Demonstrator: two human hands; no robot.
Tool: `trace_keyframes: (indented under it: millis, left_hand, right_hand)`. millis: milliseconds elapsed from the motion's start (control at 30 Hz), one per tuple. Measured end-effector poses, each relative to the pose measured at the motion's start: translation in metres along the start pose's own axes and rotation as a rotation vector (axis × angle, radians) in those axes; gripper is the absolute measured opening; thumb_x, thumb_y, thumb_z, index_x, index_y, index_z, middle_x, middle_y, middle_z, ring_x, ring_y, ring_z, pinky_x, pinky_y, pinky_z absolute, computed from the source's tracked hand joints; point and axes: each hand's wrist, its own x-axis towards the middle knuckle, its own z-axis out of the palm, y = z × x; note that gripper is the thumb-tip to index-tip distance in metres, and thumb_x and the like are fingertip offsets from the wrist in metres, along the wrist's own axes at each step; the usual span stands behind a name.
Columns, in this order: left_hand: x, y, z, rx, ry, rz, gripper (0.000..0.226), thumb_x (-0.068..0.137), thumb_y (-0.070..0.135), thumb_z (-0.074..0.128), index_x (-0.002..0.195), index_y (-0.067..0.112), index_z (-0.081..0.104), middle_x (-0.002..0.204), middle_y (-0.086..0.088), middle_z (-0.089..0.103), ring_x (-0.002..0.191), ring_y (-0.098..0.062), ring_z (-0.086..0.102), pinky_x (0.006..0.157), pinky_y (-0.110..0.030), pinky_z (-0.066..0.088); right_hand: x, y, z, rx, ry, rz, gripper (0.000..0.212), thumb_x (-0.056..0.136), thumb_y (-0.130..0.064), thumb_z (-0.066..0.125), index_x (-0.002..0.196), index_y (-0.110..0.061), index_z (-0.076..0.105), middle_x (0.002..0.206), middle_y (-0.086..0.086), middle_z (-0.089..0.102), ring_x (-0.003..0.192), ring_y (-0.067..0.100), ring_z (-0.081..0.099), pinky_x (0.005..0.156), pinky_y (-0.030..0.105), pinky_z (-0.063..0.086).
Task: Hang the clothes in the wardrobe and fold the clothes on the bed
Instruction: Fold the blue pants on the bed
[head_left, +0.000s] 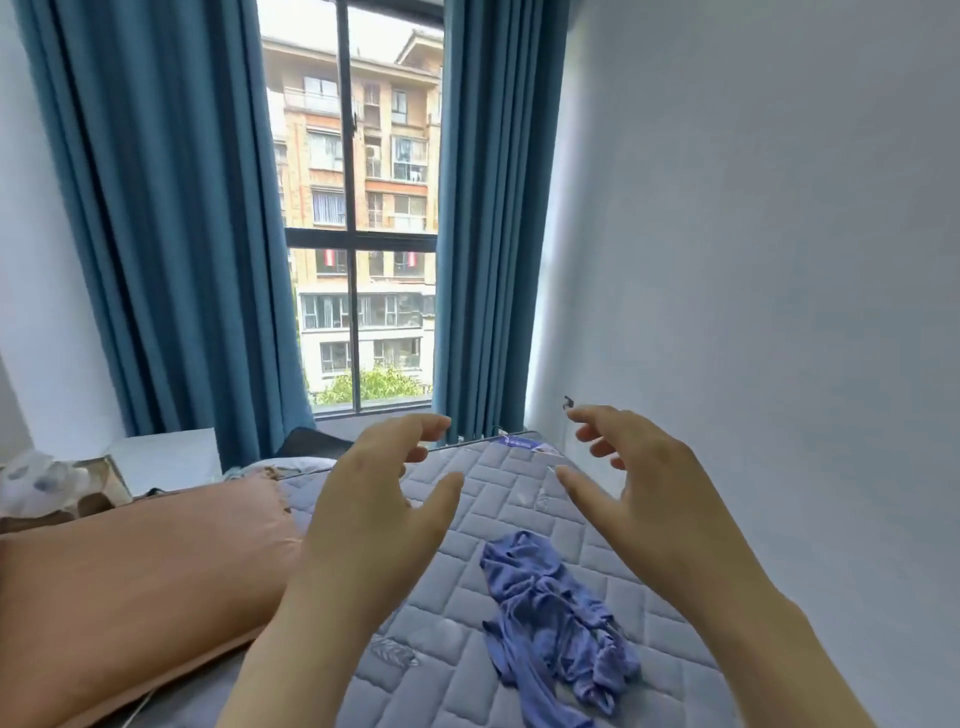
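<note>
Crumpled blue garment (556, 618) on mattress (452, 675); left hand (374, 514), right hand (649, 499) hover above.

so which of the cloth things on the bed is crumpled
The blue garment, bunched up on the quilted mattress; the peach pillow to its left lies smooth.

Crumpled blue garment (556, 618) lying on quilted mattress (519, 499).

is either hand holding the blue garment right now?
No: the left hand and right hand hover open above the mattress, while the crumpled blue garment lies untouched below them.
</note>
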Motion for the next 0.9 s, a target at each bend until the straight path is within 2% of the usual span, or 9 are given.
trace_keyframes:
  millis: [167, 300, 467, 567, 667, 800, 900]
  left_hand:
    - [0.016, 0.008, 0.082, -0.024, -0.103, -0.022, 0.036, 0.083, 0.023, 0.070, 0.116, 0.035, 0.059, 0.109, 0.020, 0.058, 0.098, 0.009, 0.053, 0.080, -0.012, 0.040]
    - [0.021, -0.005, 0.127, -0.022, -0.216, -0.041, 0.038, 0.084, 0.023, 0.069, 0.118, 0.035, 0.058, 0.111, 0.021, 0.058, 0.099, 0.007, 0.053, 0.085, -0.020, 0.045]
    - [0.023, -0.027, 0.179, -0.020, -0.381, -0.060, 0.036, 0.086, 0.022, 0.067, 0.117, 0.036, 0.056, 0.111, 0.021, 0.055, 0.099, 0.004, 0.053, 0.086, -0.018, 0.043]
    - [0.023, -0.032, 0.209, -0.001, -0.441, -0.079, 0.036, 0.087, 0.020, 0.067, 0.120, 0.031, 0.058, 0.113, 0.018, 0.055, 0.102, -0.003, 0.055, 0.090, -0.022, 0.045]
    - [0.028, -0.027, 0.236, 0.015, -0.506, -0.077, 0.038, 0.088, 0.020, 0.066, 0.122, 0.031, 0.056, 0.116, 0.016, 0.054, 0.103, -0.004, 0.054, 0.092, -0.021, 0.044]
    - [0.046, -0.006, 0.278, 0.026, -0.481, -0.060, 0.038, 0.087, 0.022, 0.067, 0.122, 0.032, 0.056, 0.115, 0.017, 0.055, 0.104, -0.004, 0.055, 0.092, -0.025, 0.045]
    - [0.061, 0.023, 0.318, 0.026, -0.443, -0.017, 0.039, 0.087, 0.023, 0.067, 0.123, 0.034, 0.055, 0.113, 0.021, 0.053, 0.098, 0.003, 0.052, 0.086, -0.017, 0.040]
  right_hand:
    - [-0.004, 0.084, -0.011, -0.090, -0.069, 0.115, 0.048, 0.089, -0.035, 0.064, 0.134, -0.029, 0.050, 0.117, -0.013, 0.058, 0.096, -0.003, 0.049, 0.088, 0.016, 0.042]
    - [-0.019, 0.129, -0.003, -0.124, -0.134, 0.232, 0.047, 0.089, -0.036, 0.063, 0.134, -0.028, 0.050, 0.118, -0.012, 0.058, 0.101, 0.002, 0.053, 0.089, 0.018, 0.043]
    - [-0.041, 0.172, 0.015, -0.134, -0.199, 0.368, 0.047, 0.089, -0.036, 0.064, 0.133, -0.027, 0.051, 0.120, -0.011, 0.058, 0.103, 0.003, 0.053, 0.091, 0.021, 0.044]
    - [-0.047, 0.197, 0.019, -0.146, -0.246, 0.414, 0.049, 0.090, -0.037, 0.062, 0.136, -0.027, 0.049, 0.124, -0.010, 0.056, 0.108, 0.004, 0.054, 0.095, 0.024, 0.044]
    - [-0.045, 0.225, 0.017, -0.140, -0.257, 0.440, 0.050, 0.090, -0.037, 0.062, 0.136, -0.027, 0.049, 0.126, -0.010, 0.056, 0.110, 0.005, 0.054, 0.096, 0.023, 0.044]
    - [-0.036, 0.270, 0.004, -0.123, -0.233, 0.437, 0.050, 0.091, -0.037, 0.061, 0.137, -0.026, 0.048, 0.126, -0.010, 0.055, 0.111, 0.005, 0.053, 0.095, 0.023, 0.044]
    - [-0.024, 0.311, -0.018, -0.130, -0.206, 0.403, 0.048, 0.091, -0.036, 0.061, 0.136, -0.027, 0.048, 0.126, -0.011, 0.055, 0.111, 0.006, 0.053, 0.094, 0.022, 0.044]
